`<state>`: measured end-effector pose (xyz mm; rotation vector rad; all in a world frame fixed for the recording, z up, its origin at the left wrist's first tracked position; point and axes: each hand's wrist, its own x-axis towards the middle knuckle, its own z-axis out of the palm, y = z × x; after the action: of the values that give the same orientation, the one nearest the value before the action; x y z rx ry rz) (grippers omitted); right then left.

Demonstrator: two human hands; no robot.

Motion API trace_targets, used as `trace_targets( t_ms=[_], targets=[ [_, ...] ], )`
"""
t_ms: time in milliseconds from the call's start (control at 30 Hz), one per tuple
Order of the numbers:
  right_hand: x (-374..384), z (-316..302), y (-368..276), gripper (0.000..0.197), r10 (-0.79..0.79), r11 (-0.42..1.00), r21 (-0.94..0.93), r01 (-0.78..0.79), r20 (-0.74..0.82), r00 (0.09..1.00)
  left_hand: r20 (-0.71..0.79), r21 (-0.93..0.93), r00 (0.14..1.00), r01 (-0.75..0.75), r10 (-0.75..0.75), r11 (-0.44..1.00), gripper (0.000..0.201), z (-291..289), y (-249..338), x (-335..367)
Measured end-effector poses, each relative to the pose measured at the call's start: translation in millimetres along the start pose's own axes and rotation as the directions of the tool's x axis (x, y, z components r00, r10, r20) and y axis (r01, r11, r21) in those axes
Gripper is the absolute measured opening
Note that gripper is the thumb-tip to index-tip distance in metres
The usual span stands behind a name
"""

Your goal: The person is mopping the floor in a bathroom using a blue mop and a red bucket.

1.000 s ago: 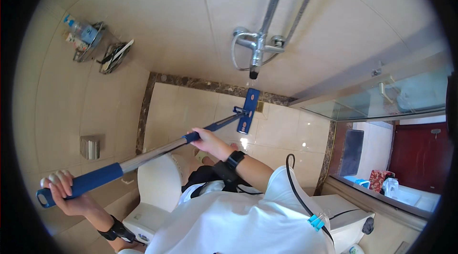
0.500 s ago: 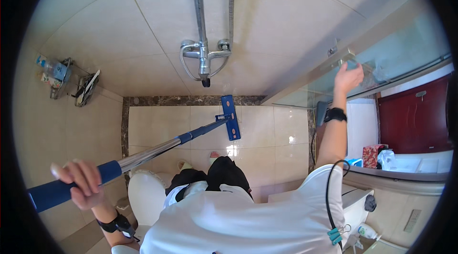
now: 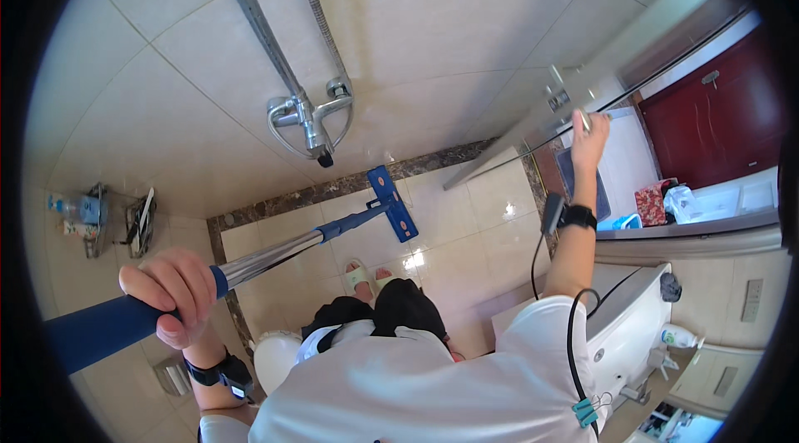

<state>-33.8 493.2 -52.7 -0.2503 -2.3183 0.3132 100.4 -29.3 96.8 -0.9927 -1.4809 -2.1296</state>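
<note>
My left hand (image 3: 173,293) is wrapped round the thick blue grip of a flat mop (image 3: 275,260), low on the left. Its metal pole slants away to a flat blue mop head (image 3: 391,203), which rests on the tiles close to the far wall. Out to the right, my right hand (image 3: 589,143) is closed round the door handle (image 3: 586,120) of a glass door (image 3: 533,122). The door stands at an angle, with its lower end near the floor. Part of the handle is hidden by my fingers.
A chrome shower mixer (image 3: 308,114) juts from the far wall. Wire racks (image 3: 98,218) with bottles hang at left. A white toilet (image 3: 277,360) is by my left leg, a washbasin (image 3: 624,351) at right. Past the doorway are a dark red door (image 3: 716,110) and bags.
The glass door has swung, baring more of the doorway, with my right hand now round its handle. My view has turned. My left fingers, looser before, now wrap the mop grip.
</note>
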Motion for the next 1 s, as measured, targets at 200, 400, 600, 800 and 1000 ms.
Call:
trace_targets(
  t_ms=[200,400,600,800,1000],
  targets=[
    [-77.9,-60.3,-11.5,0.051,0.400,0.901,0.292,-0.321,-0.270,0.876,-0.003,-0.089,1.000,0.013,-0.014,0.996,0.026,-25.8,-7.6,13.1],
    [-104.5,-77.6,18.1,0.073,0.693,0.692,0.483,-0.537,-0.236,0.681,0.071,-0.235,0.997,0.001,0.016,0.972,0.025,-41.6,-18.3,25.4],
    [-123.7,-121.1,121.3,0.062,0.739,0.629,0.572,-0.526,-0.229,0.633,0.317,-0.390,0.948,0.129,0.002,0.912,0.027,-28.7,-37.7,41.8],
    [-129.8,-145.0,182.2,0.062,0.852,0.523,0.408,-0.749,-0.246,0.461,0.182,-0.303,0.982,0.106,-0.052,0.947,0.028,25.4,-60.8,63.9],
    [-147.0,-165.9,235.8,0.047,0.798,0.593,0.266,-0.760,-0.320,0.511,0.220,-0.239,0.970,0.154,-0.101,0.959,0.025,105.6,-98.5,93.8]
  ],
)
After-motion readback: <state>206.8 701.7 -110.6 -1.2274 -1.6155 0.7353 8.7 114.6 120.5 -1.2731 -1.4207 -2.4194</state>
